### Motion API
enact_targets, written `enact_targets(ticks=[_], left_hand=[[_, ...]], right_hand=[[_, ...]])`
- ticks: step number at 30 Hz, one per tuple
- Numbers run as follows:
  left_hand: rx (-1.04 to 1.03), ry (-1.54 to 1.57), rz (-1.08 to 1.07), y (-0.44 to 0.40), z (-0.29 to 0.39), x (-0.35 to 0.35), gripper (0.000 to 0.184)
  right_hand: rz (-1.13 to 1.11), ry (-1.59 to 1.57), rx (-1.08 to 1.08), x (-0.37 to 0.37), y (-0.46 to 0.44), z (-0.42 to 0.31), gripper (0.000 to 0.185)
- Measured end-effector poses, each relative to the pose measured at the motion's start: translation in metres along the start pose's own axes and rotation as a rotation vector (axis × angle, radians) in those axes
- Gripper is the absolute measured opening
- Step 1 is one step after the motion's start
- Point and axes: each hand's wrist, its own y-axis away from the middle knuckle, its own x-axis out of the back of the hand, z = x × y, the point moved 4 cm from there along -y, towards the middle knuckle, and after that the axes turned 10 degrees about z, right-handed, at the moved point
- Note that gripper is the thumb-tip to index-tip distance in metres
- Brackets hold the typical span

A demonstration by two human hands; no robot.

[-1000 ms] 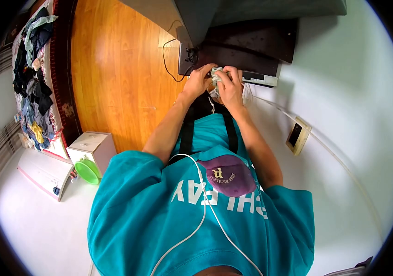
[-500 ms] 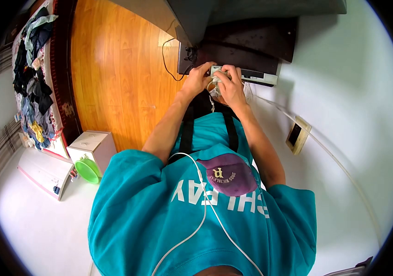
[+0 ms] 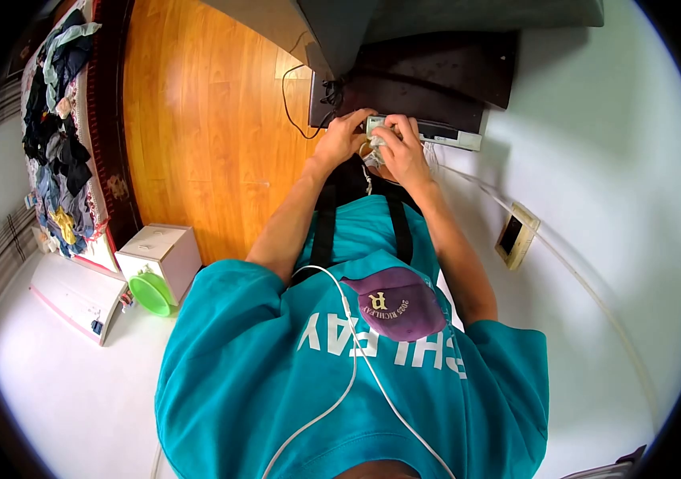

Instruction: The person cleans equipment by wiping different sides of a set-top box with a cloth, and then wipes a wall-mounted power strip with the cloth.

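A long white device with a dark strip lies at the front edge of the dark shelf, with pale cords bunched below its left part. My left hand is at the device's left end, fingers bent and tips close together against it. My right hand curls over the same end, its thumb and fingers closed around a small white plug-like piece. Its exact kind is partly hidden by the fingers.
A dark shelf under a large grey screen-like panel stands ahead, with a black cable trailing onto the wooden floor. On the right wall is a socket box. Clothes, a small cabinet and a green basin are left.
My right fingers have shifted slightly on the small white piece, the index finger drawing in. My left hand stays in nearly the same place.
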Motion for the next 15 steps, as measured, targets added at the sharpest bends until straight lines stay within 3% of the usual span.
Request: enact_targets(ticks=[8,10,15], left_hand=[[-0.045,0.022,0.040,-0.002,-0.001,-0.001,0.049],[0.006,0.034,0.030,-0.001,-0.002,-0.002,0.049],[0.012,0.025,0.029,-0.001,0.003,0.000,0.049]], right_hand=[[-0.018,0.021,0.045,0.015,-0.003,-0.001,0.037],[0.090,0.006,-0.069,0.015,0.000,0.006,0.036],[0.161,0.075,-0.053,-0.003,-0.010,-0.004,0.034]])
